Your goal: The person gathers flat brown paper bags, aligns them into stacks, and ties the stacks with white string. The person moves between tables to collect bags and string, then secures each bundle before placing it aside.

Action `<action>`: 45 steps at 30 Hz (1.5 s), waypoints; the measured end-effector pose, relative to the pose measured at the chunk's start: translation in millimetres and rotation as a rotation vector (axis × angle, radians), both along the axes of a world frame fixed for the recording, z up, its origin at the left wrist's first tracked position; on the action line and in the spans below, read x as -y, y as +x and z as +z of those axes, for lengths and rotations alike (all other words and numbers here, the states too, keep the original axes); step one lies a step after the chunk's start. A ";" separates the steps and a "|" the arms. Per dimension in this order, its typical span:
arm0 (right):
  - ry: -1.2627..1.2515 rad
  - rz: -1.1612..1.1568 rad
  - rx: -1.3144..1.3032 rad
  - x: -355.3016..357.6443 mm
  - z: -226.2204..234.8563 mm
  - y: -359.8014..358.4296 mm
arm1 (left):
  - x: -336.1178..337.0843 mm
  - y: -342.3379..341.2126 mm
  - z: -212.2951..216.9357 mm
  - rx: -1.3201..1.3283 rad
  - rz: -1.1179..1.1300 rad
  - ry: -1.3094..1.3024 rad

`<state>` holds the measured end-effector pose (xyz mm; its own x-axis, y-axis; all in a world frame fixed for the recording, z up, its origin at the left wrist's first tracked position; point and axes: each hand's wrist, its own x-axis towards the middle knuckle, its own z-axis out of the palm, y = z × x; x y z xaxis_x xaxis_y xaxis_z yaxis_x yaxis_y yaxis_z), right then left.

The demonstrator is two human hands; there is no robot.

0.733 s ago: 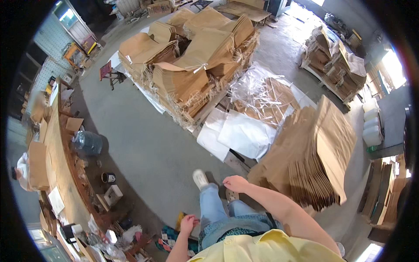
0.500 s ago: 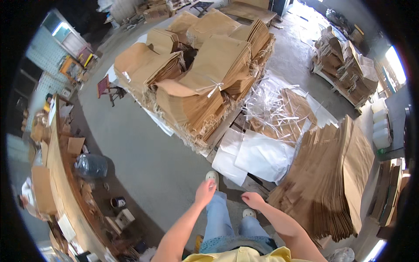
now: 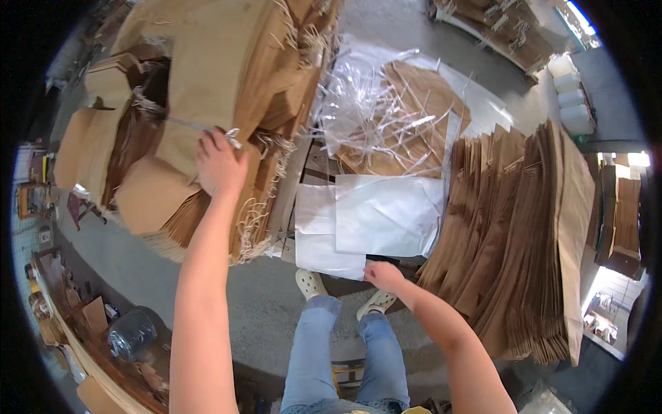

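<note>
Grey floor [image 3: 258, 310]: runs under the pale clogs [image 3: 312, 283] and shows again, brighter, beyond the piles.
Tied brown stack [image 3: 207, 76]: broad layered paper at upper left, string ends fraying off its side; I see a thin white strap [image 3: 186, 124] across its top.
Left hand [image 3: 219, 165]: on that stack, fingers bent at the strap's knot; from my feed I can't tell whether they grip it.
Right hand [image 3: 384, 274]: loosely curled, right at the lower edge of the white sheets [image 3: 389, 214]; I can't tell whether it pinches them.
Middle: those sheets lie flat, nearer than tangled pale strips [image 3: 420, 131] over brown paper.
Fanned brown stack [image 3: 510, 234]: on edge, right of the sheets.
Far right: white containers [image 3: 571, 96] in a row, a loaded pallet [image 3: 493, 31] further off.
Left rim: long bench [image 3: 81, 364], clear bluish jug [image 3: 132, 333] beside it.
</note>
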<state>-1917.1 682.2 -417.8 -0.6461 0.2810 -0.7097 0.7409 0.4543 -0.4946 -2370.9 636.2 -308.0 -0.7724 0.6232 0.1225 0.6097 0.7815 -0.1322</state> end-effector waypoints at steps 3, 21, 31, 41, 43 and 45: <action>0.012 -0.204 -0.019 -40.9 -88.2 -11.3 | -5.9 -0.3 -31.8 -0.152 -0.015 0.044; 0.016 -0.841 -0.573 -162.1 -264.9 -144.6 | -10.6 7.7 -63.9 -0.276 -0.086 0.048; -0.533 -1.419 -0.549 -21.0 -122.6 -90.9 | -12.7 6.9 -58.7 -0.267 -0.070 0.049; -0.117 -0.999 -0.027 -12.0 -176.9 -21.6 | -14.5 8.8 -59.6 -0.292 -0.089 0.064; 0.085 -0.902 0.191 -20.8 -194.1 -18.8 | -11.9 6.5 -59.0 -0.311 -0.089 0.055; 0.285 -0.907 -0.088 -33.6 -206.9 -30.8 | -8.9 5.6 -58.9 -0.320 -0.090 0.049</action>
<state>-1947.9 715.8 -624.7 -0.1450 0.8559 -0.4963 0.8356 -0.1627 -0.5247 -2365.3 645.1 -366.9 -0.6319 0.6746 0.3817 0.6101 0.7366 -0.2919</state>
